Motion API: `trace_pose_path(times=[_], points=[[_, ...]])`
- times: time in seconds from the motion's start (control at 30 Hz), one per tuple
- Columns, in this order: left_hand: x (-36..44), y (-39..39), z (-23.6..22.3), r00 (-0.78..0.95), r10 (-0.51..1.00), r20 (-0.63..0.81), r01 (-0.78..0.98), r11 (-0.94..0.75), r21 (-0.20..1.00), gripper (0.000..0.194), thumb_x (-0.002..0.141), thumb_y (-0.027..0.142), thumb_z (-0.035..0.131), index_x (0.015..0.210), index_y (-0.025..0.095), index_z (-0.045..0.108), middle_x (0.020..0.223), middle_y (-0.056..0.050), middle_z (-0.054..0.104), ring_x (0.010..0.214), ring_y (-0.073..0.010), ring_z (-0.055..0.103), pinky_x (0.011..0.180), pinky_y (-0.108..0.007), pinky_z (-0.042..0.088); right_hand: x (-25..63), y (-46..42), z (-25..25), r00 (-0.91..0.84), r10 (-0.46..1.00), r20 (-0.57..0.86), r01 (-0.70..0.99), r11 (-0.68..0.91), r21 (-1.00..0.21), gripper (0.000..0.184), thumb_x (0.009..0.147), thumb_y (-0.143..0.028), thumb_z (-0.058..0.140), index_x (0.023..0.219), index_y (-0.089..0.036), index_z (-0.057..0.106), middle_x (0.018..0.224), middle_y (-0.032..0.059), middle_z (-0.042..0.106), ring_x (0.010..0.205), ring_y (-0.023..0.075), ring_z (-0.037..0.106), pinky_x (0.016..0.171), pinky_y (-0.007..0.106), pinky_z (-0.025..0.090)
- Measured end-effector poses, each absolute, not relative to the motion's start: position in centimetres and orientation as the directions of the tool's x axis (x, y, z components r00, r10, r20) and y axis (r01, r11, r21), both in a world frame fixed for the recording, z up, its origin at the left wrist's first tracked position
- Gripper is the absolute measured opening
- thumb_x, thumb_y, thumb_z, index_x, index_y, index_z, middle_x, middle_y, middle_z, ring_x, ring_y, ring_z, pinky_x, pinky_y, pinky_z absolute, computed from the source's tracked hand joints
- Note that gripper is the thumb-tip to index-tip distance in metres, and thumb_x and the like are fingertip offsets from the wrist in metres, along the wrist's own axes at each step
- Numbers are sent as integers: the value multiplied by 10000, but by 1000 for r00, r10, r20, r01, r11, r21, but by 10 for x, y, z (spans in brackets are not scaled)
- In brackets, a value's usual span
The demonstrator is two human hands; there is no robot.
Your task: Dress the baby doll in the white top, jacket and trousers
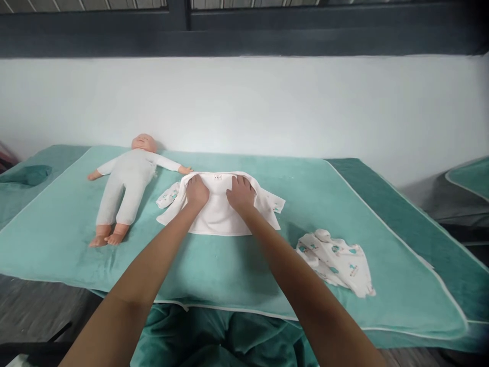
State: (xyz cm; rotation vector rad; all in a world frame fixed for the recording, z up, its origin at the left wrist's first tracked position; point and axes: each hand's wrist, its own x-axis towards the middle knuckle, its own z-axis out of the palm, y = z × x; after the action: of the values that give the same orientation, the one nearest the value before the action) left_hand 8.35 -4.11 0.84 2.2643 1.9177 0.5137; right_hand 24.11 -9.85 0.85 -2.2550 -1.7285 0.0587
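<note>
A white baby top (219, 216) lies spread, inside out, on the teal towel (237, 270). My left hand (196, 192) rests flat on its upper left part, fingers toward the collar. My right hand (240, 192) lies flat on its upper right part beside the small neck label. Both hands press on the cloth with fingers stretched out. A baby doll (126, 183) in a grey suit lies on its back to the left, its arm close to the top's printed sleeve (168, 195).
A crumpled white printed garment (336, 260) lies on the towel to the right. A darker green towel (385, 204) lies under the right edge. A white wall (267, 107) stands behind. More teal cloth (214, 336) bunches at the near edge.
</note>
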Motion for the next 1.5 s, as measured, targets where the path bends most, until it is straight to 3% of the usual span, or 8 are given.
trace_pose_path(times=[0.23, 0.37, 0.5, 0.63, 0.83, 1.0, 1.3, 1.5], points=[[88, -33, -15, 223, 921, 320, 930, -299, 214, 584, 1031, 273, 280, 1571, 56, 341, 1568, -234, 425, 1475, -356, 369, 1223, -486, 287, 252, -87, -15, 292, 919, 264, 946, -236, -223, 583, 1012, -366, 326, 1555, -163, 389, 1619, 149, 396, 1481, 311, 324, 1123, 518, 380], [88, -32, -23, 204, 933, 295, 941, -270, 203, 627, 1040, 381, 288, 1583, 71, 336, 1580, -222, 417, 1471, -365, 372, 1228, -485, 286, 252, -86, -22, 287, 922, 259, 950, -237, -205, 603, 1020, -408, 308, 1564, -157, 379, 1619, 157, 395, 1476, 316, 332, 1126, 506, 372], [89, -31, -20, 194, 962, 192, 950, -232, 207, 607, 1043, 390, 268, 1553, 89, 400, 1568, -202, 448, 1459, -362, 392, 1217, -495, 303, 252, -83, -21, 256, 942, 218, 960, -221, -173, 564, 1030, -390, 292, 1521, -157, 441, 1584, 164, 442, 1450, 321, 362, 1122, 506, 366], [88, -39, -15, 223, 950, 219, 941, -269, 208, 580, 1045, 374, 272, 1509, 76, 450, 1538, -221, 481, 1447, -347, 413, 1199, -499, 324, 246, -87, -15, 239, 939, 248, 967, -205, -153, 512, 1028, -332, 319, 1453, -119, 512, 1551, 194, 469, 1435, 343, 374, 1113, 505, 364], [76, -64, -17, 402, 868, 291, 872, -460, 168, 534, 1041, 349, 310, 1456, 82, 513, 1627, -203, 370, 1538, -325, 288, 1246, -509, 227, 236, -96, -11, -108, 967, 231, 990, 127, -69, 452, 1015, -160, 295, 1327, -92, 616, 1509, 177, 532, 1433, 258, 406, 1212, 415, 242], [58, -86, -16, 507, 812, 289, 827, -553, 104, 483, 1045, 324, 325, 1464, 160, 501, 1652, -130, 354, 1537, -272, 300, 1248, -465, 233, 235, -108, -15, -47, 970, 237, 992, 73, -101, 481, 1038, -212, 288, 1441, -114, 531, 1574, 137, 477, 1486, 261, 359, 1252, 474, 142], [38, -110, -10, 444, 842, 305, 875, -481, 55, 420, 1045, 342, 323, 1075, 144, 693, 1153, -183, 672, 1175, -319, 570, 999, -460, 407, 229, -149, -21, 58, 977, 206, 984, -20, -179, 553, 1063, -385, 308, 1557, -155, 400, 1670, 103, 324, 1555, 266, 237, 1255, 488, 124], [8, -133, -16, 458, 842, 284, 871, -490, 48, 503, 1059, 362, 282, 945, 153, 725, 972, -153, 721, 1044, -282, 625, 920, -417, 398, 230, -204, -17, 1, 962, 274, 970, 66, -236, 527, 1033, -487, 439, 1447, -169, 509, 1516, 131, 526, 1382, 268, 443, 1137, 394, 316]])
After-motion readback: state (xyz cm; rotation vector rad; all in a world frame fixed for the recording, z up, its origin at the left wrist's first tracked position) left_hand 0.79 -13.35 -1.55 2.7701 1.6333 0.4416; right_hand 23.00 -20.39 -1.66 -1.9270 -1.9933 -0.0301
